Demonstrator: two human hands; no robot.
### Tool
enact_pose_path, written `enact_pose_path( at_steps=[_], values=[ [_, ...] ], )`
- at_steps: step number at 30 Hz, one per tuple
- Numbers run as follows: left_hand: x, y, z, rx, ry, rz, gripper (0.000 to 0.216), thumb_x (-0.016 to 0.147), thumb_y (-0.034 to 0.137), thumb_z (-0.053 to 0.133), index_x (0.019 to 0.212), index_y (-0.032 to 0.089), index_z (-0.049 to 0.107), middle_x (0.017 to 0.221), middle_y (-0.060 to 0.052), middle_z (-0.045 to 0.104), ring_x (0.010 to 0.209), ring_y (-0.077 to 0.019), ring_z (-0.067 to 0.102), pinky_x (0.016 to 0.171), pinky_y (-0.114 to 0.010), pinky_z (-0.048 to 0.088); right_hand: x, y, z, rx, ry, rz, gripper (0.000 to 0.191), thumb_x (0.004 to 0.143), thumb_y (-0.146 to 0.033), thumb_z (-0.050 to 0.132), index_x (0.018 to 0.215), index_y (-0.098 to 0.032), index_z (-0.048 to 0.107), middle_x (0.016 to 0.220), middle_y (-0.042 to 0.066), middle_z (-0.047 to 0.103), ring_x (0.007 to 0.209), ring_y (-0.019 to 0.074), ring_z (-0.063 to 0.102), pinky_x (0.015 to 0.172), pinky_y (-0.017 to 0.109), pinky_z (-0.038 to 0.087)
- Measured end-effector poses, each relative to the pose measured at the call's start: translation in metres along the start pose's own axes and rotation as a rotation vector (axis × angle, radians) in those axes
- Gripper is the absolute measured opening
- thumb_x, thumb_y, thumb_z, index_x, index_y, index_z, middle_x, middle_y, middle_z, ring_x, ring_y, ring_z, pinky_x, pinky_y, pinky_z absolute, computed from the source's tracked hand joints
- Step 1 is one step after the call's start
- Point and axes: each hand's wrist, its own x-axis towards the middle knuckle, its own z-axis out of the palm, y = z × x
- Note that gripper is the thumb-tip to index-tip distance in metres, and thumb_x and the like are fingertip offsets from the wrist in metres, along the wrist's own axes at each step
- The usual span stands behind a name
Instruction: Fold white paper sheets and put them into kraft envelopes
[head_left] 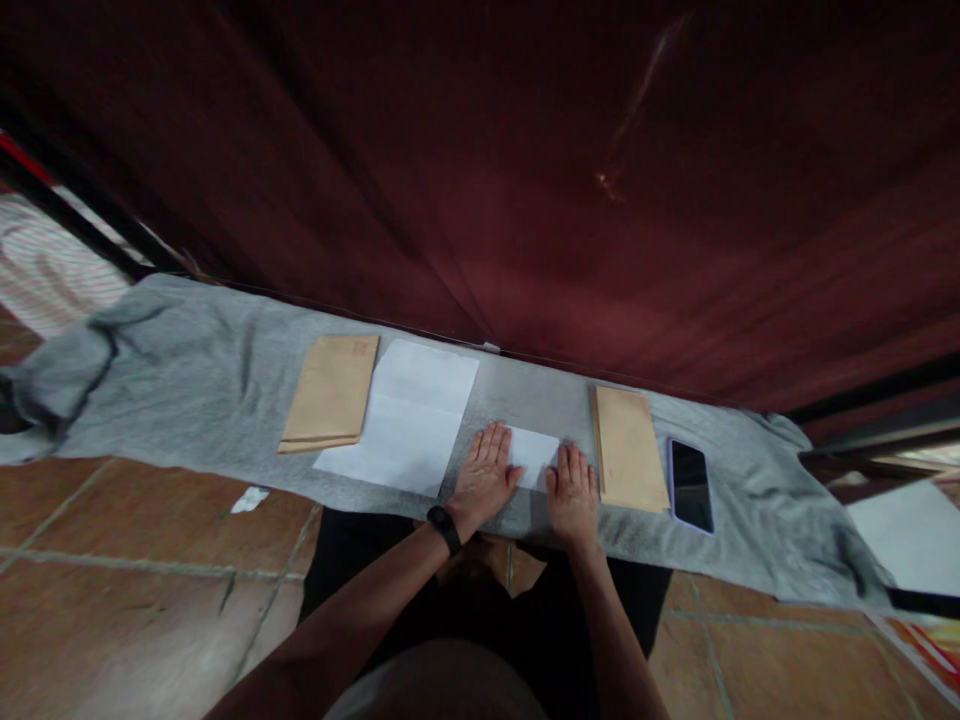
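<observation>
My left hand (484, 475) and my right hand (573, 490) lie flat, fingers stretched out, on a small folded white paper (532, 455) on a grey cloth (210, 380). The paper shows between the two hands. A black band is on my left wrist. A stack of white sheets (401, 415) lies left of my left hand, with a pile of brown envelopes (330, 392) beyond it. Another pile of brown envelopes (628, 447) lies just right of my right hand.
A phone (690, 485) with a dark screen lies on the cloth, right of the envelopes. A dark red curtain (525, 170) hangs behind the cloth. The floor is of brown tiles (135, 590), with a white scrap (249, 498) on them.
</observation>
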Motion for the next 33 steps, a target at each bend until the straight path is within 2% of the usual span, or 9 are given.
enact_pose_path(
  at_steps=[4, 7, 11, 20, 26, 30, 33],
  values=[
    [0.001, 0.002, 0.0, -0.005, -0.026, -0.001, 0.069, 0.1, 0.044, 0.039, 0.155, 0.002, 0.03, 0.162, -0.023, 0.029, 0.154, -0.0317, 0.019, 0.124, -0.054, 0.02, 0.015, -0.023, -0.003, 0.176, 0.027, -0.041, 0.055, 0.107, -0.035, 0.027, 0.157, -0.01, 0.032, 0.164, 0.019, 0.029, 0.152, 0.0287, 0.026, 0.118, 0.055, 0.032],
    [0.002, 0.002, 0.0, 0.01, -0.061, 0.015, 0.065, 0.097, 0.03, 0.039, 0.155, 0.002, 0.029, 0.163, -0.022, 0.028, 0.155, -0.031, 0.018, 0.124, -0.054, 0.019, 0.023, -0.044, 0.001, 0.262, -0.087, -0.142, 0.054, 0.108, -0.033, 0.026, 0.155, -0.01, 0.036, 0.162, 0.018, 0.034, 0.151, 0.0233, 0.028, 0.12, 0.049, 0.032],
    [0.002, 0.002, 0.0, 0.019, -0.094, 0.027, 0.062, 0.093, 0.016, 0.037, 0.153, 0.002, 0.034, 0.163, -0.02, 0.03, 0.155, -0.0295, 0.018, 0.125, -0.051, 0.018, 0.022, -0.056, 0.007, 0.212, -0.179, -0.194, 0.052, 0.108, -0.031, 0.023, 0.15, -0.009, 0.044, 0.157, 0.017, 0.043, 0.151, 0.0225, 0.03, 0.122, 0.048, 0.025],
    [0.002, 0.002, -0.003, -0.02, -0.058, 0.035, 0.064, 0.098, 0.032, 0.04, 0.153, 0.001, 0.033, 0.162, -0.023, 0.03, 0.154, -0.0325, 0.021, 0.124, -0.052, 0.02, 0.017, -0.04, 0.007, 0.048, -0.133, -0.21, 0.05, 0.107, -0.025, 0.03, 0.155, -0.013, 0.038, 0.161, 0.016, 0.036, 0.151, 0.025, 0.028, 0.121, 0.053, 0.025],
    [-0.012, -0.011, -0.007, -0.022, -0.017, 0.002, 0.067, 0.101, 0.043, 0.04, 0.153, 0.002, 0.033, 0.162, -0.021, 0.031, 0.153, -0.0299, 0.025, 0.124, -0.049, 0.023, 0.013, -0.03, 0.011, 0.019, -0.081, -0.221, 0.049, 0.107, -0.028, 0.032, 0.152, -0.013, 0.042, 0.161, 0.017, 0.037, 0.15, 0.0301, 0.03, 0.118, 0.057, 0.029],
    [-0.026, -0.02, -0.017, 0.026, -0.023, -0.02, 0.06, 0.102, 0.039, 0.037, 0.153, 0.006, 0.036, 0.161, -0.017, 0.035, 0.152, -0.0263, 0.028, 0.125, -0.047, 0.023, 0.011, -0.027, 0.015, 0.029, -0.017, -0.193, 0.053, 0.106, -0.033, 0.033, 0.154, -0.013, 0.04, 0.16, 0.019, 0.037, 0.147, 0.0328, 0.037, 0.116, 0.058, 0.03],
    [-0.029, -0.035, -0.034, 0.05, 0.001, -0.023, 0.058, 0.102, 0.04, 0.038, 0.151, 0.009, 0.04, 0.159, -0.015, 0.041, 0.152, -0.0254, 0.028, 0.125, -0.047, 0.023, 0.011, -0.028, 0.016, 0.035, -0.006, -0.191, 0.055, 0.106, -0.035, 0.032, 0.155, -0.013, 0.039, 0.159, 0.019, 0.038, 0.145, 0.0334, 0.04, 0.116, 0.058, 0.031]
  ],
)
